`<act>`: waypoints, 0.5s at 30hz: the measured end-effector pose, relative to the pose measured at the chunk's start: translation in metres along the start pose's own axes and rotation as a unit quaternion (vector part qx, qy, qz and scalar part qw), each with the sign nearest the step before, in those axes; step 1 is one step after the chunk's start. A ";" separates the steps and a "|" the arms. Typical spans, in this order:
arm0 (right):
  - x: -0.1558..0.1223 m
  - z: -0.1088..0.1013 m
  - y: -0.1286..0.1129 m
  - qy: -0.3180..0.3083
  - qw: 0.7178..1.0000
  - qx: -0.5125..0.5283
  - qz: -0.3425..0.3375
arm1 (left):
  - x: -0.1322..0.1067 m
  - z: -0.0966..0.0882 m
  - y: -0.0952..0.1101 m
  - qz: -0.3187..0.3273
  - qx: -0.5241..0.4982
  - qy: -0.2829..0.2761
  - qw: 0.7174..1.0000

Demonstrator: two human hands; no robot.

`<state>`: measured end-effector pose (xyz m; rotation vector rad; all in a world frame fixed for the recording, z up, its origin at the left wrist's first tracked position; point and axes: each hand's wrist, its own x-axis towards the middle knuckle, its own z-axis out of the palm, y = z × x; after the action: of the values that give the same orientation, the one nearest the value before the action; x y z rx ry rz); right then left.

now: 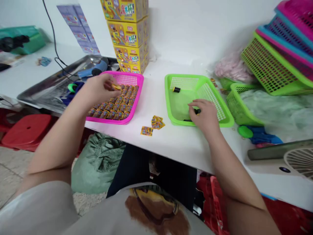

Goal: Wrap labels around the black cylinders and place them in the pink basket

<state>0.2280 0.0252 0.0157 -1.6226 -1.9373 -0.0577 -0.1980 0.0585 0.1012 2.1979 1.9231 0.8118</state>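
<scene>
Over the pink basket (139, 94), my left hand (96, 89) pinches a small yellow-labelled cylinder (116, 87). Rows of similar wrapped cylinders (117, 107) lie packed inside that basket. My right hand (204, 115) reaches into the green basket (181, 98), its fingers closed around a small black cylinder (197, 111), partly hidden. Another black cylinder with a yellowish end (176, 89) lies near the basket's back left corner, and a dark piece (187, 120) shows by its front wall. Between the baskets are a single printed label (146, 131) and a small pile of labels (157, 122).
Yellow printed boxes (128, 39) are stacked behind the pink basket. A metal tray (49, 81) with a blue tool (94, 70) lies left. Stacked colored baskets (276, 62), a green basket with clear plastic bags (246, 106) and a fan (281, 160) stand right.
</scene>
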 end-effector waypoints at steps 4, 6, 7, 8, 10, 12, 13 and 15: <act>0.041 0.000 0.007 -0.279 0.952 -0.124 0.027 | 0.050 0.000 -0.063 -0.109 0.075 -0.022 0.991; 0.053 0.000 0.007 -0.353 0.921 -0.164 0.026 | 0.063 0.008 -0.081 -0.107 0.079 -0.066 0.989; 0.057 0.000 0.006 -0.373 0.911 -0.176 0.024 | 0.067 0.013 -0.088 -0.107 0.079 -0.084 0.987; 0.058 0.000 0.006 -0.386 0.903 -0.185 0.025 | 0.068 0.017 -0.094 -0.107 0.077 -0.098 0.986; 0.060 0.002 0.009 -0.412 0.887 -0.206 0.031 | 0.068 0.027 -0.104 -0.104 0.065 -0.121 0.985; 0.061 0.003 0.014 -0.428 0.877 -0.214 0.033 | 0.066 0.035 -0.110 -0.096 0.051 -0.140 0.984; 0.062 0.004 0.017 -0.433 0.875 -0.214 0.030 | 0.065 0.039 -0.113 -0.092 0.044 -0.143 0.984; 0.063 0.003 0.022 -0.435 0.875 -0.209 0.020 | 0.064 0.041 -0.114 -0.087 0.034 -0.133 0.987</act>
<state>0.2427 0.0877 0.0351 -2.2193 -2.6898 0.3587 -0.2769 0.1516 0.0384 2.0152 1.9977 0.4091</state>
